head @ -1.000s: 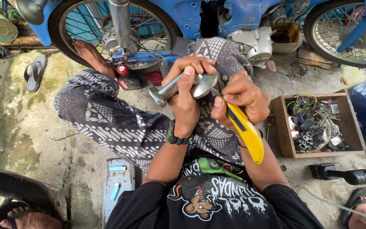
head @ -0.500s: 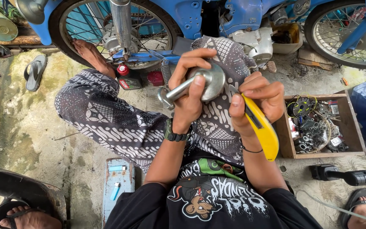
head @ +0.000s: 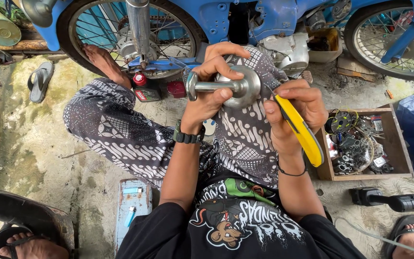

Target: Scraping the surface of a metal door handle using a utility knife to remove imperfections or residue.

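My left hand (head: 215, 85) grips a shiny metal part (head: 226, 87) with a round flange and a short shaft pointing left, held above my raised right knee. My right hand (head: 297, 106) holds a yellow utility knife (head: 299, 129), its thin blade tip touching the right rim of the flange. A black watch (head: 187, 137) sits on my left wrist. I sit on the ground in patterned trousers (head: 120, 134).
A blue motorbike (head: 245, 19) stands ahead, front wheel (head: 120, 33) near my bare foot. A wooden box of small parts (head: 360, 144) lies right. A black power tool (head: 389, 200) is at lower right, a small tray (head: 132, 211) at lower left, sandals around.
Both hands lifted the metal part and knife slightly and shifted right. The part has turned in my left hand, and the knife tip now sits at the flange rim.
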